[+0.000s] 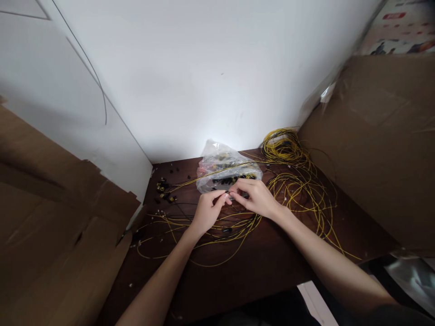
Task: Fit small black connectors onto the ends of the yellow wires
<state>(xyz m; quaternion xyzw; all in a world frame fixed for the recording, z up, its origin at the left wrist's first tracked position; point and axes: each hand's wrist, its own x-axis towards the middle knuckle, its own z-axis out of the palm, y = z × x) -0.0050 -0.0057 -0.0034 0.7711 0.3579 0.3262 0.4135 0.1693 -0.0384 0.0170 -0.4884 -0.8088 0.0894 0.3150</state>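
Observation:
My left hand [210,208] and my right hand [253,196] meet over the middle of the dark table, fingertips pinched together around a tiny dark piece too small to name. Just beyond them lies a clear plastic bag [209,179] with black and yellow parts inside. Yellow and black cables [234,233] spread in loops beneath and in front of my hands. More loops of yellow cable [306,192] lie to the right, and a thicker coil [283,147] sits behind them. Several small black and yellow connectors [163,185] rest left of the bag.
A white wall [210,81] rises behind the brown table [265,267]. Cardboard [61,235] stands on the left, and a large cardboard box [377,149] borders the right side. Small white bits are scattered on the tabletop.

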